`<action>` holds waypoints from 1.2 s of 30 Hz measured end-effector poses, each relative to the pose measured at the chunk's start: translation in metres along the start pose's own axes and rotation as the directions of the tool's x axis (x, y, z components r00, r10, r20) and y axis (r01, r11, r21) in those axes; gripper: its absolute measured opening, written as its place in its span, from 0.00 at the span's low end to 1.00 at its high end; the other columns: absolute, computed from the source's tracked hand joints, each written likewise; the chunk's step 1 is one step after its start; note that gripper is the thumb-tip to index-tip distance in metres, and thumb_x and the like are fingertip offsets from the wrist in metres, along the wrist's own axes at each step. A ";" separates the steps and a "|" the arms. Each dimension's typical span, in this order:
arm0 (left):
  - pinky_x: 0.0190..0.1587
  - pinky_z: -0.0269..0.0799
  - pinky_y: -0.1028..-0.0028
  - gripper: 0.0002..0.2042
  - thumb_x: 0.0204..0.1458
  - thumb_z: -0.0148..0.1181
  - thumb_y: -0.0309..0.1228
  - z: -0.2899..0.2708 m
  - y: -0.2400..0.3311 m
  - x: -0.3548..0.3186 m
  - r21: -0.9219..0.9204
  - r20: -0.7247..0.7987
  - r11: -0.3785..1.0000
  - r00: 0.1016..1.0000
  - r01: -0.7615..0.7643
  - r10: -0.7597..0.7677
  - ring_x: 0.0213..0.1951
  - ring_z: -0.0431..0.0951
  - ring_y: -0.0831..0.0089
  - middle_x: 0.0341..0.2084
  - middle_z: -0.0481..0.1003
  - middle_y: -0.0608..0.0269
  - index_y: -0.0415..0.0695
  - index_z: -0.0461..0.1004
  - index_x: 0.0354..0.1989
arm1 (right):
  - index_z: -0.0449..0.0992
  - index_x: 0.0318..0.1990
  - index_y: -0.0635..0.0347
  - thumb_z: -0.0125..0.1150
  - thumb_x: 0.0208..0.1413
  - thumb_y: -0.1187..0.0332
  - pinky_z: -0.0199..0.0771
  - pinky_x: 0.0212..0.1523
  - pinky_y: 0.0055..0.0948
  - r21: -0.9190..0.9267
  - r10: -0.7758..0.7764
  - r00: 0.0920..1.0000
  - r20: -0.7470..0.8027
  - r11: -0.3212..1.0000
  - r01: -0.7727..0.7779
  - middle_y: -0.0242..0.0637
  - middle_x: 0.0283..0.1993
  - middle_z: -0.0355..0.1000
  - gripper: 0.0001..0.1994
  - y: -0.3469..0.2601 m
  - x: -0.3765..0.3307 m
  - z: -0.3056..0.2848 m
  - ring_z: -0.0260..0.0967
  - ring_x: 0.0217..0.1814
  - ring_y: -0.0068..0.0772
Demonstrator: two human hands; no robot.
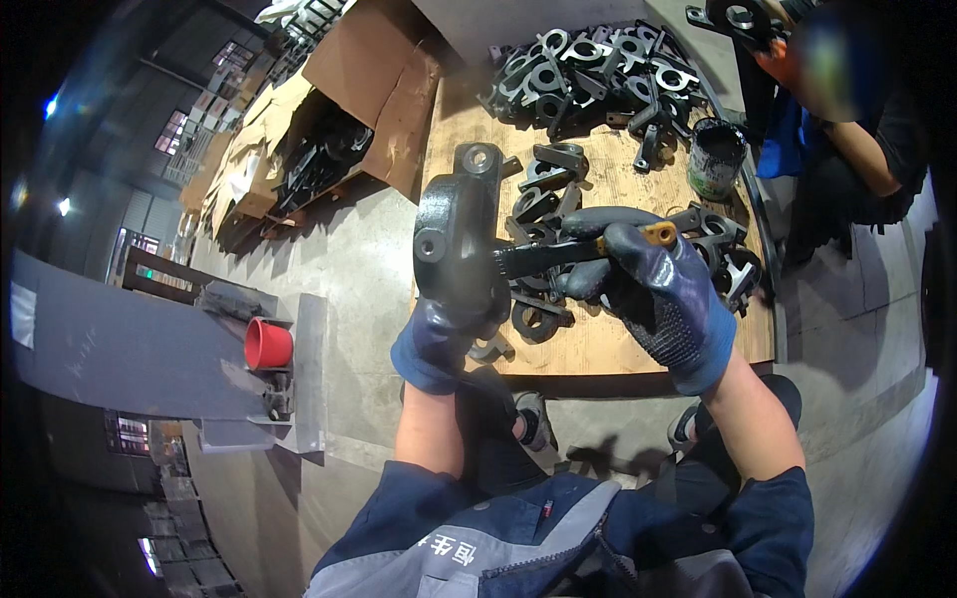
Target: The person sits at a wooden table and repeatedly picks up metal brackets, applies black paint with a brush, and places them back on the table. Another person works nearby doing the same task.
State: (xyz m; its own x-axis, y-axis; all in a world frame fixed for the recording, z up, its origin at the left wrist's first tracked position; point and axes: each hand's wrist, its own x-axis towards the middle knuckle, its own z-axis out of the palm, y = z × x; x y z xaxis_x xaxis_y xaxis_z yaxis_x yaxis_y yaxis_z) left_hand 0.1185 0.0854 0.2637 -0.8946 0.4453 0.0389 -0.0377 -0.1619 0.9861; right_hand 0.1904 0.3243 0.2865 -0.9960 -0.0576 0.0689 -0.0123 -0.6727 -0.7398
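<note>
My left hand [436,344], in a dark blue glove, is closed around the lower end of a black metal bracket [457,224] and holds it up over the near left of the wooden tabletop [469,110]. The bracket has a round hole at its top and another in its side. A paintbrush [548,259] with a yellowish handle end is gripped in my gloved right hand [666,299]. Its dark bristles point left and meet the bracket's right side. Several black ring-shaped brackets [543,204] lie on the table beyond and below my hands.
At the table's far end rises a heap of black and grey brackets [598,80]. An open tin of black paint [716,159] stands at the right edge. A co-worker's gloved hand [776,62] is at the upper right. Left are a cardboard box [364,95] and a red bucket [268,344].
</note>
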 end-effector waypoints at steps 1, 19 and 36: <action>0.19 0.58 0.81 0.18 0.56 0.54 0.31 0.000 0.000 0.002 0.012 0.013 1.000 1.000 -0.016 0.016 0.20 0.66 0.80 0.27 0.70 0.63 0.39 0.65 0.55 | 0.71 0.55 0.63 0.56 0.62 0.62 0.77 0.51 0.31 0.068 0.032 0.999 -0.008 0.997 -0.032 0.42 0.52 0.73 0.18 0.001 -0.001 0.000 0.76 0.48 0.32; 0.24 0.63 0.82 0.22 0.52 0.59 0.33 -0.012 -0.008 0.008 0.099 0.064 0.994 0.997 -0.038 0.031 0.24 0.68 0.78 0.35 0.73 0.60 0.39 0.65 0.54 | 0.74 0.53 0.62 0.58 0.61 0.66 0.77 0.51 0.29 -0.111 -0.141 0.989 0.033 0.983 0.144 0.37 0.50 0.76 0.15 0.014 -0.001 -0.003 0.76 0.46 0.27; 0.23 0.63 0.84 0.20 0.52 0.54 0.19 0.004 0.001 0.009 0.082 0.062 0.996 0.998 0.023 -0.028 0.25 0.67 0.83 0.40 0.73 0.58 0.40 0.66 0.55 | 0.76 0.52 0.55 0.64 0.53 0.75 0.77 0.51 0.32 -0.597 -0.436 0.877 0.202 0.655 0.464 0.41 0.49 0.76 0.17 0.025 0.004 -0.028 0.75 0.50 0.33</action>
State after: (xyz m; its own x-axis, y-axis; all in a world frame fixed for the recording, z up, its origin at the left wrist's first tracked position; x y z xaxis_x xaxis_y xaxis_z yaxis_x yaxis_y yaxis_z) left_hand 0.1118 0.0931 0.2659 -0.8638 0.5035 0.0214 -0.0215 -0.0793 0.9966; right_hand 0.1833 0.3273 0.2495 -0.8499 0.0934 0.5186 -0.5228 -0.0269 -0.8520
